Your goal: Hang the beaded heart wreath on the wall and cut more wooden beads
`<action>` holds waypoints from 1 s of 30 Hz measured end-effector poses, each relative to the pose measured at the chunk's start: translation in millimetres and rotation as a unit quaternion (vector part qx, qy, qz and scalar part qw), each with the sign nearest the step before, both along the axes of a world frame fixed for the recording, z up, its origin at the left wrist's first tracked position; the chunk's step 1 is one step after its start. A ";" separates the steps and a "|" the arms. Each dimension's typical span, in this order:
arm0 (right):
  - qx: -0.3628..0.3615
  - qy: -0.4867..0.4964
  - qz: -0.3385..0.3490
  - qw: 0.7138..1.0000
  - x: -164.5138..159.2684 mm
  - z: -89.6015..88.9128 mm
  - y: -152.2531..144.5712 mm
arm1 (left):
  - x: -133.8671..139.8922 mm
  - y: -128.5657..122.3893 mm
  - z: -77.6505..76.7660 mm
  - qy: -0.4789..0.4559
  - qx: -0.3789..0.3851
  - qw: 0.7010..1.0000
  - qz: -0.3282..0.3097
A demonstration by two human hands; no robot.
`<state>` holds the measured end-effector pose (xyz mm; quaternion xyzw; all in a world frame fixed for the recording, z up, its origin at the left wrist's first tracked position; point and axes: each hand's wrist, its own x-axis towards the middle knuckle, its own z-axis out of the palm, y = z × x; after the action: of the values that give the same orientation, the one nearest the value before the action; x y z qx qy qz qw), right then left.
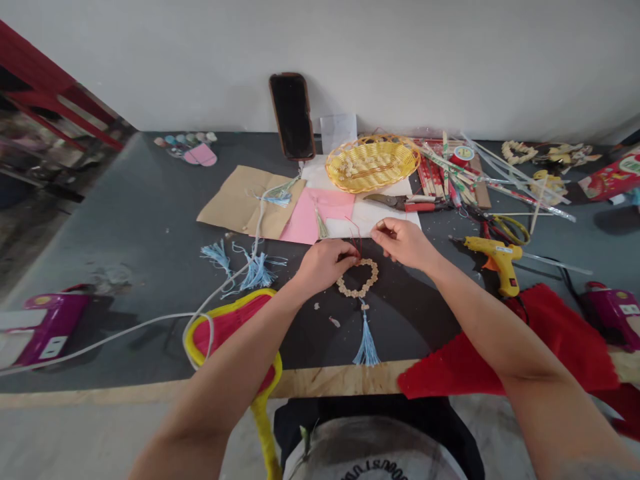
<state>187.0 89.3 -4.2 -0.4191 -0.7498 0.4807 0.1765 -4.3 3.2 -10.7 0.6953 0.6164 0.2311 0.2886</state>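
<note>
Head camera: A person's left hand (327,263) pinches the upper edge of a beaded ring (357,293), apparently to steady it where red thread (359,241) rises. The right hand (400,241) hovers beyond the ring and to its right, fingertips narrowly together (whether they grip a strand cannot be told). A blue tassel (367,343) hangs toward the person from the ring, which lies flat on the dark table, probably for support. Pliers (413,203) and a yellow glue gun (500,261) rest to the ring's right, presumably for easy reach; beyond it, a phone (293,117) leans against the wall.

The left fingers hide part of the ring's upper edge. Left of the ring, the forearm covers part of a red-and-yellow piece (230,320); far right, 1 red package (613,175) is cut off by the frame.
</note>
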 end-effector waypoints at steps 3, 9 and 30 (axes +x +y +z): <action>0.060 0.000 -0.003 0.998 -2.6 4.4 -2.5 | -0.2 -0.3 -1.4 0.004 0.010 1.000 -0.006; 0.108 -0.113 0.074 0.985 -23.2 11.8 4.7 | -1.1 -0.7 -4.6 0.038 0.027 0.999 -0.017; 0.012 -0.025 0.096 0.995 -45.6 11.2 10.1 | 0.8 -0.4 -5.8 0.069 0.027 0.997 -0.007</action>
<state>141.4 99.4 7.0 -0.3550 -0.7962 0.4760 0.1157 -3.5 2.8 -16.5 0.7214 0.6236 0.1971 0.2279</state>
